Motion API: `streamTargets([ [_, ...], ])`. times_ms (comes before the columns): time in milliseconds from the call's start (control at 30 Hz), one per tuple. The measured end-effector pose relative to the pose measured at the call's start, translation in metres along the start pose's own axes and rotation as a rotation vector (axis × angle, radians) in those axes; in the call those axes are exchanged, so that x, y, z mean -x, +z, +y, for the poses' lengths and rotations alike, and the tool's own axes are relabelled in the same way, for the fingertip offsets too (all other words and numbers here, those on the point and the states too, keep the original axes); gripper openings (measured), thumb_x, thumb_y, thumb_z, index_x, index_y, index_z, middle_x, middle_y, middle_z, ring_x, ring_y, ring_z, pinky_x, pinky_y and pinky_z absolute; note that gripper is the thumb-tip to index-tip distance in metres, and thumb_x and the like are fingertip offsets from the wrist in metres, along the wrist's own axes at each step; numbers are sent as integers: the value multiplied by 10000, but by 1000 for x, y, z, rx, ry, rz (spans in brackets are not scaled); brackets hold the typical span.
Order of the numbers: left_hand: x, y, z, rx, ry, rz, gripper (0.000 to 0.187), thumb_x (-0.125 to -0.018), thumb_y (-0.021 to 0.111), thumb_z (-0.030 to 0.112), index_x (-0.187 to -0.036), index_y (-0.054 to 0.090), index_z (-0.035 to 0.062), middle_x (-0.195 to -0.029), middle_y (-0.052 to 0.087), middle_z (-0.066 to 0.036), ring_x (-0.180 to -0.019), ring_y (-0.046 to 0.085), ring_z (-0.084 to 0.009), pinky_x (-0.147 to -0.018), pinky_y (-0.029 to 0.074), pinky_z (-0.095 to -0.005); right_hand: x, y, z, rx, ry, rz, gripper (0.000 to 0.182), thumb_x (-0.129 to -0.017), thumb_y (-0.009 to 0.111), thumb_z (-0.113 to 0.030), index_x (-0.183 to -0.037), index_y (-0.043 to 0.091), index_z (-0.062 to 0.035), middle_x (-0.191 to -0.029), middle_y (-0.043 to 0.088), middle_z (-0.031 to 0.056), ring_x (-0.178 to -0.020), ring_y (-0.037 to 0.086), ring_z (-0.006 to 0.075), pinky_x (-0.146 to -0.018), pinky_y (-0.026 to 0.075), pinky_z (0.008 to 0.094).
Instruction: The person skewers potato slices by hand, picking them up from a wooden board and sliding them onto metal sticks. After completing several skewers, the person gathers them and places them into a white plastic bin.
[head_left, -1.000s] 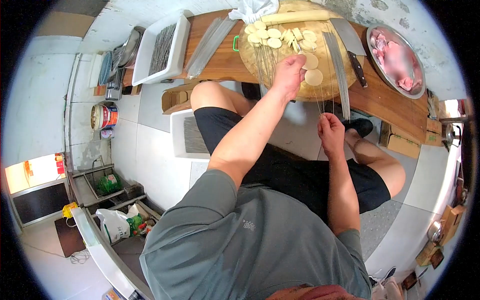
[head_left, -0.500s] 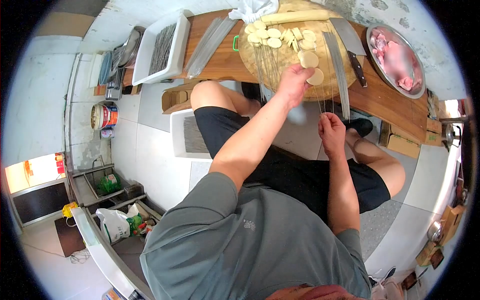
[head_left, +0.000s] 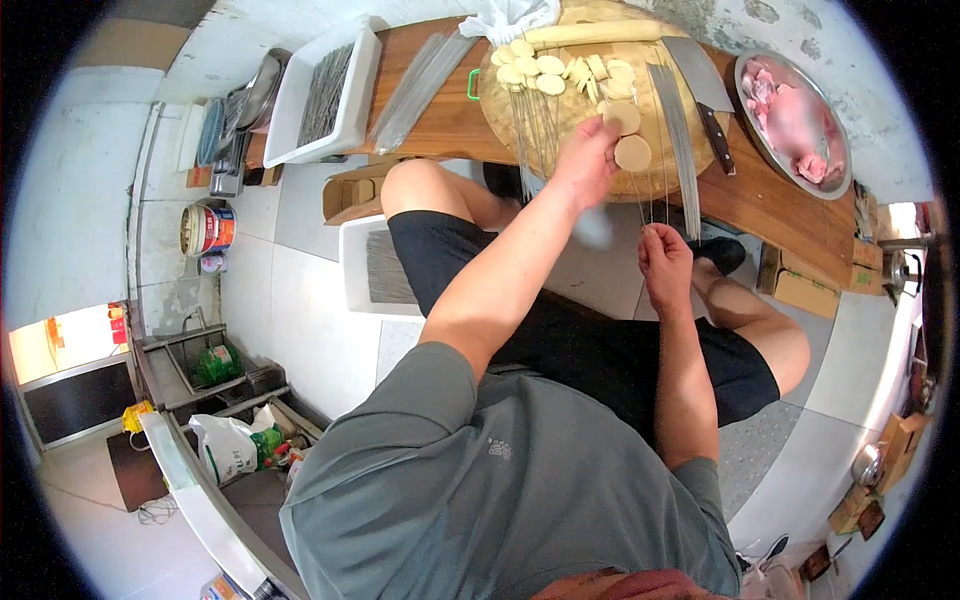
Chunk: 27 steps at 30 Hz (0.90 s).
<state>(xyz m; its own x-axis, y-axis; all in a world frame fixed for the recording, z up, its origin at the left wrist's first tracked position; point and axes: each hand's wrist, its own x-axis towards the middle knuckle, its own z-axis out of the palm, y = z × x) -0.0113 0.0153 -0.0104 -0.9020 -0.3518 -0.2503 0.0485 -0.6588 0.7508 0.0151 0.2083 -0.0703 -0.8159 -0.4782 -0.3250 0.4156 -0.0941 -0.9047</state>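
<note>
My left hand (head_left: 587, 163) is at the near part of a round wooden chopping board (head_left: 588, 118), thumb and fingers closed at the edge of a pale yellow round slice (head_left: 622, 119). Just below its fingertips, another round slice (head_left: 632, 153) sits at the top of a thin metal skewer (head_left: 642, 205). Nearer my body, my right hand (head_left: 665, 265) pinches the lower ends of thin skewers that point up toward the board. More pale slices (head_left: 549, 66) lie on the board, several with skewers (head_left: 535, 130) in them. A bundle of bare skewers (head_left: 675, 140) rests over the board's right side.
A cleaver (head_left: 703, 85) lies right of the board, beside a metal bowl of raw meat (head_left: 795, 125). A pale roll (head_left: 590, 33) lies at the back. Left are loose skewers (head_left: 420, 90) and a white bin (head_left: 365, 90) of skewers; another bin (head_left: 355, 270) stands on the floor.
My left fingertips have drawn slightly up and left from the lower slice, which now shows more fully. My right hand has barely moved.
</note>
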Motion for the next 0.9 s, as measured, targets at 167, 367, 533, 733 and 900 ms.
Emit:
streamTargets([
  [167,-8,1,4,10,79,-2,262,-982,472,220,-1061,579,-6,-968,654,-114,-821,662,-192,-682,545,-294,1,0,0,9,-7,-13,135,-938,578,-150,-937,605,-18,-676,529,-29,-553,447,53,-486,359,204],
  [367,-7,0,2,-16,49,29,294,-993,445,230,-1084,558,-26,-994,650,-135,-861,657,-212,-764,538,-319,1,-1,3,10,-6,-9,132,-938,573,-143,-937,606,-15,-666,527,-28,-551,447,57,-485,360,209],
  [533,2,3,4,-71,43,69,274,-971,472,211,-1035,593,-26,-937,664,-120,-812,665,-192,-688,540,-291,1,-2,7,91,-28,7,139,-935,576,-148,-936,608,-12,-670,537,-20,-555,458,58,-488,370,211],
  [733,2,2,1,-62,23,98,255,-956,496,198,-1030,608,-19,-916,669,-116,-765,663,-178,-651,533,-277,2,-1,7,54,-15,-7,148,-931,582,-154,-935,610,-9,-666,537,-21,-550,457,56,-484,368,210],
  [900,4,0,-2,-38,12,61,249,-960,507,205,-1080,585,1,-974,662,-105,-825,654,-178,-697,533,-289,4,0,-1,52,-2,-1,150,-933,583,-160,-937,611,-13,-659,531,-25,-545,453,53,-477,358,206],
])
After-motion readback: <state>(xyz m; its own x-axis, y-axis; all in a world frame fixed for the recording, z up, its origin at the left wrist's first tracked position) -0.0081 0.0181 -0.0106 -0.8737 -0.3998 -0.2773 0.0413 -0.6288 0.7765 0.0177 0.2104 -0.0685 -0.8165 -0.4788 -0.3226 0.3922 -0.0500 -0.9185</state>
